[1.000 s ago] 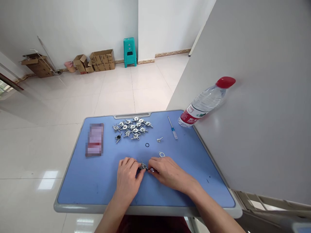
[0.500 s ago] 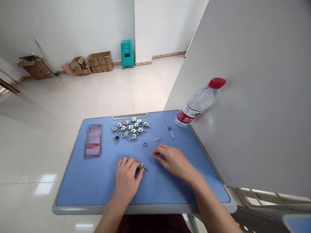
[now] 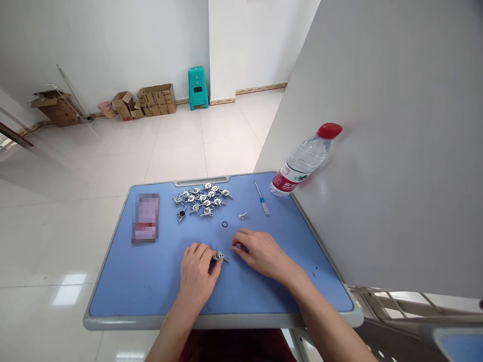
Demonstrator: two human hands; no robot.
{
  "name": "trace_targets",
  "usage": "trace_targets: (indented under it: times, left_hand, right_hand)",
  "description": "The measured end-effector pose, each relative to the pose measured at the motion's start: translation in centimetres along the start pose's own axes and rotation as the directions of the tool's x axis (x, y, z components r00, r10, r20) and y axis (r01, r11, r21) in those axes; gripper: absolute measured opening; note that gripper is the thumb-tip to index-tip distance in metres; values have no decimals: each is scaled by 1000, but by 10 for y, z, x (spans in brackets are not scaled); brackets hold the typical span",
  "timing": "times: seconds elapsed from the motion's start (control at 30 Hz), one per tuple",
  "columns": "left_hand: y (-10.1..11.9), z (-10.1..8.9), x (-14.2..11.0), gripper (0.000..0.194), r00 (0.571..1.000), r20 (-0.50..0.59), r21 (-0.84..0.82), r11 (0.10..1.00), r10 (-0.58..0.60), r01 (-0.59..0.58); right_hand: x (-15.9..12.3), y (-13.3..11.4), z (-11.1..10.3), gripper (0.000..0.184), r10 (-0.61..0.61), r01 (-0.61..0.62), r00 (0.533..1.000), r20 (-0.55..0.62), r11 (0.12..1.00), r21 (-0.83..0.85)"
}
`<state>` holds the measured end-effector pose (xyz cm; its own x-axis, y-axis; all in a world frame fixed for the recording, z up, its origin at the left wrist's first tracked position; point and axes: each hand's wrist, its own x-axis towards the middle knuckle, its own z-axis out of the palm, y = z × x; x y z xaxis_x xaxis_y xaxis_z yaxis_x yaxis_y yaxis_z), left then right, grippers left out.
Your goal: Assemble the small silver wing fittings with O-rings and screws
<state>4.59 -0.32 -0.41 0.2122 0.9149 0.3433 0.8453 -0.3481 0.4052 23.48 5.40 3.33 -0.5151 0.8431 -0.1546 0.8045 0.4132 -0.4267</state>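
The left hand point(image 3: 198, 274) clamps a small silver winged metal fitting point(image 3: 219, 256) above the blue table point(image 3: 113, 281). The right hand point(image 3: 262, 254) has moved back close beside it, fingers pinching a small shiny metal piece point(image 3: 238, 246), mostly hidden.

Bright, flat indoor light, no hard shadows. Overexposed opening point(image 3: 5, 142) far left. Glare patches on floor tiles point(image 3: 68, 295), soft highlight on grey partition point(image 3: 320, 186). Wide-angle bowing toward frame edges, desk edge point(image 3: 222, 322) stretched. Mosaic blur over flat item point(image 3: 145, 218); no motion blur visible.
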Motion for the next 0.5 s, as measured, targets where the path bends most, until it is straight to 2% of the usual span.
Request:
trace_targets:
  times: [0.17, 0.37, 0.5]
  left_hand:
    - [0, 0, 0, 8, 1000, -2, 10, 1000, 0, 0]
    - [0, 0, 0, 8, 1000, 3, 2, 1000, -5, 5]
    - [0, -1, 0, 9, 1000, 8, 4, 1000, -3, 3]
  right_hand:
    - [1, -5, 4, 5, 13, -12, 1000, 25, 998, -61]
    - [1, -5, 1, 16, 39, -32, 998, 58, 993, -110]
    - [1, -3, 2, 15, 34, -30, 999, 39, 995, -91]
